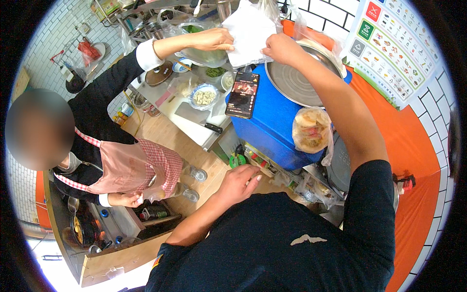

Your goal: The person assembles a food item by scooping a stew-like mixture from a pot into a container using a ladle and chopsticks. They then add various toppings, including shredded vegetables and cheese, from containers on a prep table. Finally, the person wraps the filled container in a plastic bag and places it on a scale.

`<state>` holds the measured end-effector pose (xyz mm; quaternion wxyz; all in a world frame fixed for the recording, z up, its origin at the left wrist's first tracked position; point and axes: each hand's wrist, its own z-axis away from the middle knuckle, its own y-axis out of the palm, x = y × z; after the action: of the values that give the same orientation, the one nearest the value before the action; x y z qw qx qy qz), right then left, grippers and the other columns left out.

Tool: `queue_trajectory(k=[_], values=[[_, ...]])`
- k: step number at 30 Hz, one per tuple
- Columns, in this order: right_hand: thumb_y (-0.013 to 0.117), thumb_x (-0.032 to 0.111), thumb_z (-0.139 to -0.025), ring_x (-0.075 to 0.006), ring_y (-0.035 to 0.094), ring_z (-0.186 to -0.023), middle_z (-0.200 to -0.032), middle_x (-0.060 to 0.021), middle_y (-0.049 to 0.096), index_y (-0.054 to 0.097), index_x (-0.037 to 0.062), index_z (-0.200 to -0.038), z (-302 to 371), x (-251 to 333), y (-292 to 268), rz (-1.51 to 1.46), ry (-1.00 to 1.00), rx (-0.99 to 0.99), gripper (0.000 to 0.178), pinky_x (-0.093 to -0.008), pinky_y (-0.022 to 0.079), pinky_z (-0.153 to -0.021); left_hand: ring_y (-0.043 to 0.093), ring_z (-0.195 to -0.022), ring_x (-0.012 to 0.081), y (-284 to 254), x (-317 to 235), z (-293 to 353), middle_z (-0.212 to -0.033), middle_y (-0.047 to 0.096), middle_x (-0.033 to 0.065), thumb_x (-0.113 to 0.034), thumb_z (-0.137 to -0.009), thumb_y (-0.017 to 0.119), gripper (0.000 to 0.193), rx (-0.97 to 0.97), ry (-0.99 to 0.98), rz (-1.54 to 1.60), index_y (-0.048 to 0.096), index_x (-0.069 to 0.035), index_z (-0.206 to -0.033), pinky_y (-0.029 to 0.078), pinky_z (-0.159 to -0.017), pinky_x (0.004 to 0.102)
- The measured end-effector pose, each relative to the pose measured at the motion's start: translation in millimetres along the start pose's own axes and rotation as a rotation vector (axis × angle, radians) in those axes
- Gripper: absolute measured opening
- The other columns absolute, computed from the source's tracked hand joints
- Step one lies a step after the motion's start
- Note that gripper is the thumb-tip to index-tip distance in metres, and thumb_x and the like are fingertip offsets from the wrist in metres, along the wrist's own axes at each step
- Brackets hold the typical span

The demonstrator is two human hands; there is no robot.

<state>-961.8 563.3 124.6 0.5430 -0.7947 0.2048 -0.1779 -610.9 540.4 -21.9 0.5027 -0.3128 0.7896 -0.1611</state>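
My right hand (286, 50) pinches the right edge of a stack of white paper sheets (250, 30) at the far middle. On its left edge rests a hand (214, 39) of a co-worker in a pink apron. Low in the middle, my left hand (238, 183) hangs loosely with nothing visible in it, its thumb apart from the bent fingers. A phone (242, 96) with a lit screen lies on a blue box (262, 129). Beneath my right forearm is a round metal lid (287, 82). A filled flatbread in a plastic bag (311, 130) sits at the box's near right corner.
The co-worker (121, 160) stands at the left, the other hand low at the waist. On the counter are a bowl of white diced food (204, 96), a knife (212, 127) and a pan lid (158, 73). A pan (83, 228) stands lower left. An orange covering (394, 146) runs along the right.
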Motion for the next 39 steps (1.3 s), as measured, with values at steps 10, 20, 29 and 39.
queue_trajectory(k=[10,20,29,39], values=[[0.062,0.027,-0.077,-0.0389,0.064,-0.078,-0.08,-0.0254,0.064,0.068,-0.0036,-0.078,2,-7,2,0.007,-0.019,0.022,0.031,-0.0448,0.052,-0.074,0.063,-0.073,0.0312,1,-2,-2,-0.086,0.064,0.0163,-0.013,-0.084,0.06,0.016,0.041,-0.034,0.0,0.062,0.0,-0.093,0.051,-0.064,0.0368],[0.062,0.032,-0.079,-0.0382,0.065,-0.078,-0.079,-0.0242,0.065,0.068,-0.0025,-0.08,3,-3,4,-0.004,-0.031,0.046,0.035,-0.0458,0.052,-0.073,0.063,-0.072,0.0309,0,-2,1,-0.085,0.064,0.016,-0.013,-0.084,0.06,0.016,0.05,-0.028,-0.01,0.062,0.0,-0.093,0.051,-0.063,0.0365],[0.052,0.017,-0.078,-0.0395,0.064,-0.073,-0.078,-0.0231,0.065,0.067,-0.0015,-0.075,-42,28,46,-0.123,0.071,-0.367,0.024,-0.0476,0.052,-0.069,0.062,-0.071,0.0295,-15,-1,-13,-0.085,0.063,0.0158,-0.011,-0.082,0.061,0.018,-0.046,0.03,0.013,0.062,0.001,-0.095,0.052,-0.063,0.0361],[0.056,0.021,-0.082,-0.0377,0.064,-0.078,-0.083,-0.0207,0.066,0.068,0.0011,-0.084,-45,32,53,-0.03,-0.038,-0.347,0.023,-0.0461,0.05,-0.075,0.061,-0.075,0.0329,-25,3,-26,-0.083,0.061,0.0147,-0.018,-0.083,0.062,0.02,-0.136,0.096,-0.036,0.061,-0.002,-0.095,0.05,-0.066,0.0406]])
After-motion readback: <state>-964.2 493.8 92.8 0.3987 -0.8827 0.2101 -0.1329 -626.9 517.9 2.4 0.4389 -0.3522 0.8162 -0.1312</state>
